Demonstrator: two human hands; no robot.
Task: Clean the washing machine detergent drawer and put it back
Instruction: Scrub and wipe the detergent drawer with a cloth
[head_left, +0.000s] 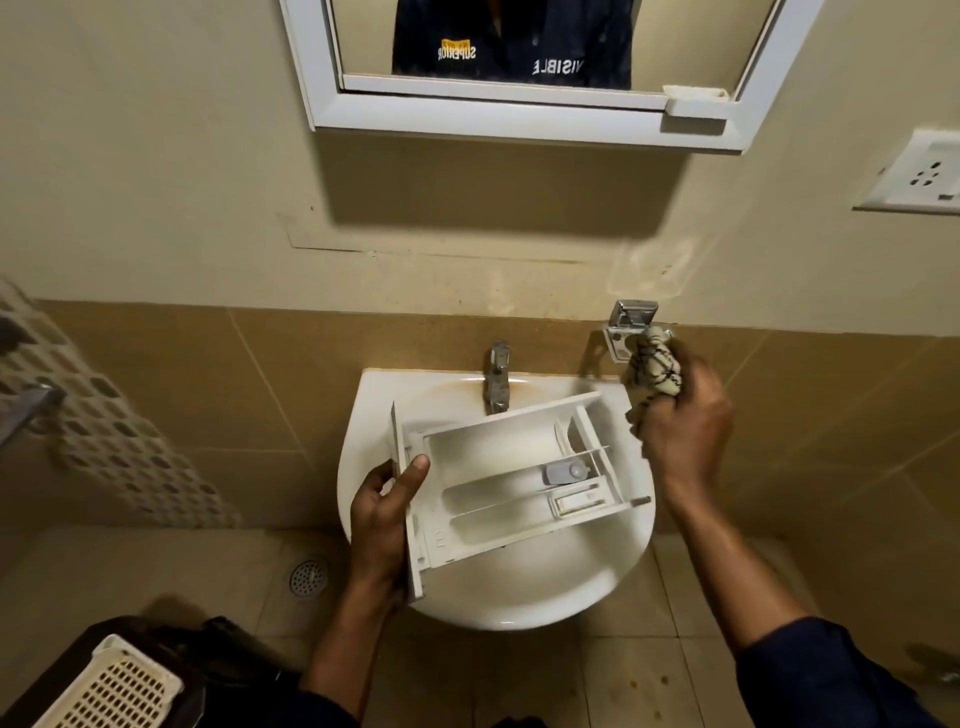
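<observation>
Left hand (382, 525) grips the drawer (488, 457) by its front over the sink (498, 608); right hand (685, 415), beside the other end, clutches a cloth (652, 371).

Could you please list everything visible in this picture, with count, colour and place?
white plastic detergent drawer: one, white, held over the sink.
white ceramic sink: one, white, on tiled wall.
chrome tap: one, silver, sink's back rim.
cream black-lined cloth: one, cream, in right hand.
white-framed mirror: one, white, above sink.
white wall socket: one, white, upper right.
round metal floor drain: one, grey, left of sink.
cream perforated basket: one, cream, bottom left.
left hand: one, grips drawer's front panel.
right hand: one, grips cloth beside drawer.
</observation>
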